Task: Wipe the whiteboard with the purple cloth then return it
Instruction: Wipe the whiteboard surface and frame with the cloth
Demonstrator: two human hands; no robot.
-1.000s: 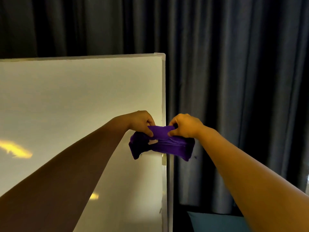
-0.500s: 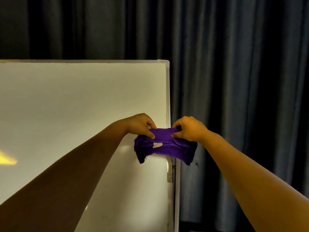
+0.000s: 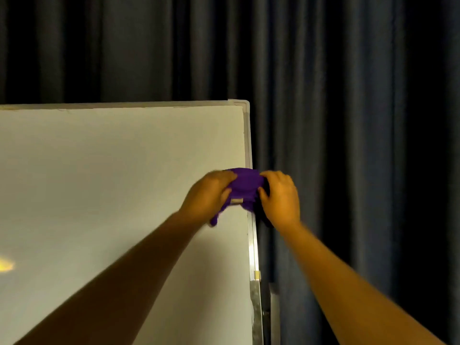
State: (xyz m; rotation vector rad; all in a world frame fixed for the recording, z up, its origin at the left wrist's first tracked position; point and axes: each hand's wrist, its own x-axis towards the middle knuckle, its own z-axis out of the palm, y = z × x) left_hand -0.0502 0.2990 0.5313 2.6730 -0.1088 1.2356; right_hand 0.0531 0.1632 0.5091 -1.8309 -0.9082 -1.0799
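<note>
1. Purple cloth (image 3: pixel 245 186) is being held bunched between both hands, a little right of the middle of the frame, right in front of the right edge of the whiteboard (image 3: pixel 112 183).
2. The left hand (image 3: pixel 207 195) is closing its fingers on the left side of the cloth, and one small purple end is hanging down below this hand.
3. The right hand (image 3: pixel 280 197) is gripping the right side of the cloth, with the fingers curled over the top; this hand is lying mostly past the board's frame, in front of the dark curtain (image 3: pixel 348 95).
4. I cannot tell if the cloth is pressing on the board surface or is only near it; the hands are a little blurred.
5. The visible part of the whiteboard is looking clean: no writing is showing, only a yellow light reflection (image 3: pixel 6 265) at the left edge of the frame.
6. My judgement: the person is gathering or folding the cloth, but these pictures are not showing whether the wiping is already done or not yet begun.
7. What is surely left is the return of the cloth, because it is in the hands and its resting place is not in view.
</note>
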